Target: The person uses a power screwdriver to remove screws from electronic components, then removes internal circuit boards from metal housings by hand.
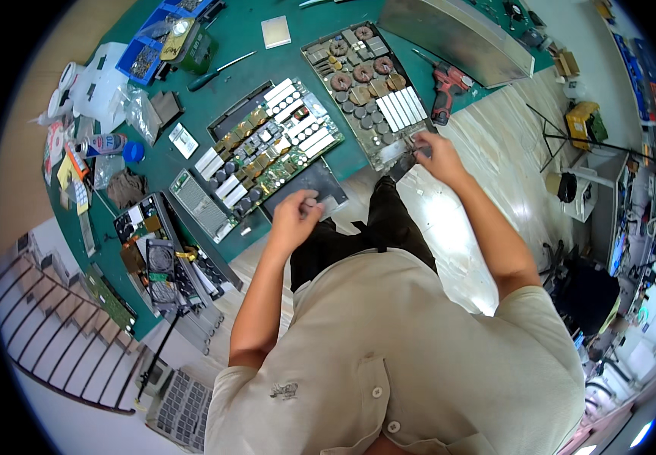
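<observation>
My left hand (296, 218) is closed, its fingers curled together near the table's front edge. Beside its fingertips shows a small translucent piece (333, 205), too unclear to name. My right hand (440, 159) pinches at the near right corner of a long electronics module (366, 114); what lies between its fingers I cannot make out. That module carries copper-wound coils, round capacitors and a row of white bars. Left of it, a populated green circuit board (297, 161) lies at a slant, a black tray (314, 186) partly under its near side.
A red-black cordless drill (446, 89) lies right of the module, near a large metal cover (460, 42). A screwdriver (218, 72), blue screw bins (144, 61), a spray can (104, 145) and an opened electronics chassis (162, 254) occupy the left side. A tripod (563, 140) stands at right.
</observation>
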The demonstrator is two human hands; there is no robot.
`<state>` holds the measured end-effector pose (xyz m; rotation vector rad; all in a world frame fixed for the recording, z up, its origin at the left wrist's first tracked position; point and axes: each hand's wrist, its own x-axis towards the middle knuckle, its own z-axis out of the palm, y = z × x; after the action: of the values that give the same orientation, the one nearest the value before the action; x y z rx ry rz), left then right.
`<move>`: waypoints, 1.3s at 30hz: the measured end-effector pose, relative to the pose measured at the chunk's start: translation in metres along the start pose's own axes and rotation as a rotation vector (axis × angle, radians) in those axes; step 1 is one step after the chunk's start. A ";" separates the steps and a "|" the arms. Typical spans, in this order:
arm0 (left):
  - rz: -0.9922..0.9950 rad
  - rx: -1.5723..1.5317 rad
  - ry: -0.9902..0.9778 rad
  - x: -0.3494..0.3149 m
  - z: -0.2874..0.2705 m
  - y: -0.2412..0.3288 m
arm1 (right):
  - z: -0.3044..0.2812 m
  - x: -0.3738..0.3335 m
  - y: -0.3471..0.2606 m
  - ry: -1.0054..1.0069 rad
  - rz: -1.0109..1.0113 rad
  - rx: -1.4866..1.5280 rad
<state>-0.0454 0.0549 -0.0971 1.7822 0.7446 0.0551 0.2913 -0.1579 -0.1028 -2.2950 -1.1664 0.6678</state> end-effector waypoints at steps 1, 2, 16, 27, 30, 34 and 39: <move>0.050 0.032 0.005 0.002 0.016 0.013 | -0.010 0.010 0.011 -0.007 -0.059 -0.094; 0.044 0.034 -0.007 0.005 0.032 0.019 | -0.018 0.021 0.021 -0.003 -0.158 -0.170; 0.011 0.562 0.334 0.128 0.175 0.091 | -0.013 0.120 0.081 -0.114 -0.637 -0.832; -0.170 0.849 0.166 0.136 0.201 0.041 | -0.004 0.133 0.091 -0.131 -0.674 -0.985; -0.142 0.813 0.168 0.133 0.201 0.031 | -0.008 0.138 0.091 -0.180 -0.690 -0.966; -0.113 0.697 0.162 0.131 0.192 0.034 | -0.011 0.141 0.094 -0.198 -0.704 -0.963; -0.135 0.435 0.223 0.115 0.174 0.035 | -0.019 0.142 0.082 -0.278 -0.703 -1.055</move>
<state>0.1317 -0.0396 -0.1652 2.1544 1.0995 0.0007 0.4254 -0.0866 -0.1667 -2.2145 -2.7575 0.0551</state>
